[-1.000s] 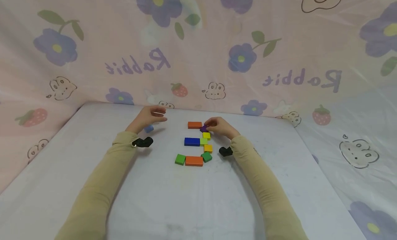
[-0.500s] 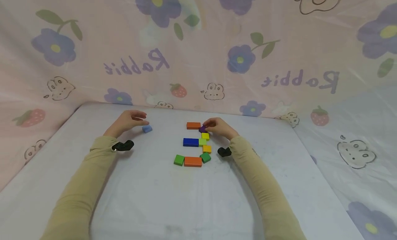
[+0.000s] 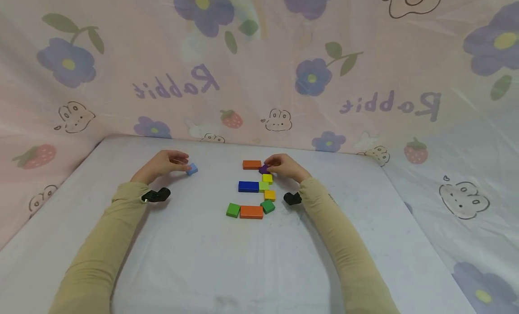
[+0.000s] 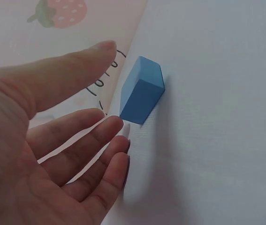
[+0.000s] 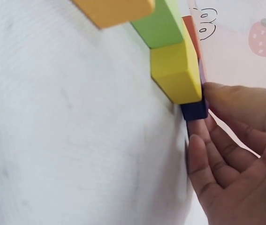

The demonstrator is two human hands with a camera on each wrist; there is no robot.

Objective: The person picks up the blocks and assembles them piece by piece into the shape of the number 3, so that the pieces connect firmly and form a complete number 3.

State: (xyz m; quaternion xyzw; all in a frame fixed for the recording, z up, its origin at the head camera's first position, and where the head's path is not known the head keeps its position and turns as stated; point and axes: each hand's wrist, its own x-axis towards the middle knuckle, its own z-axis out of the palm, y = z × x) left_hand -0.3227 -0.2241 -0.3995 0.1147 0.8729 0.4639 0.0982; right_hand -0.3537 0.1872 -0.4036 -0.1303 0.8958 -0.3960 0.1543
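In the head view my left hand [image 3: 164,164] is at a light blue block [image 3: 192,169] on the left of the table. The left wrist view shows its thumb and fingers spread apart, with the fingertips right beside the blue block [image 4: 143,91]; whether they touch it I cannot tell. My right hand [image 3: 287,166] holds a dark purple block [image 3: 264,169] between thumb and fingers, at the right end of an orange block [image 3: 252,165]. Seen from the right wrist, the purple block [image 5: 196,110] is partly hidden behind a yellow block [image 5: 177,72].
Below the purple block run a yellow block [image 3: 267,179], a light green block [image 3: 264,186] beside a dark blue block [image 3: 248,187], and a yellow-orange block [image 3: 269,195]. The lowest row has green [image 3: 233,210], orange [image 3: 251,212] and dark green [image 3: 267,207] blocks. A printed curtain [image 3: 243,79] hangs behind.
My left hand has moved left, away from the middle, and lowered to the light blue block, which now sits turned a little. The right hand has stayed at the purple block.
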